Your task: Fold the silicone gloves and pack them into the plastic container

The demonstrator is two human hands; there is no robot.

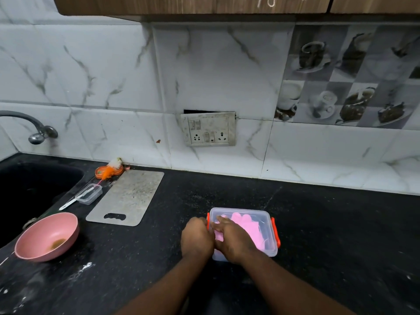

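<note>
A clear plastic container (268, 242) with orange side clips sits on the black counter in front of me. Pink silicone gloves (247, 226) lie inside it, seen through the clear lid on top. My right hand (231, 239) rests flat on the lid's left part with fingers spread. My left hand (197, 237) is curled against the container's left edge, over the left orange clip. The near left corner of the container is hidden under my hands.
A pink bowl (47, 236) stands at the left near the dark sink (27, 189). A grey cutting board (128, 197), a small clear box (89, 193) and an orange scrubber dish (108, 172) lie behind it. A tiled wall with sockets (209, 129) backs the counter.
</note>
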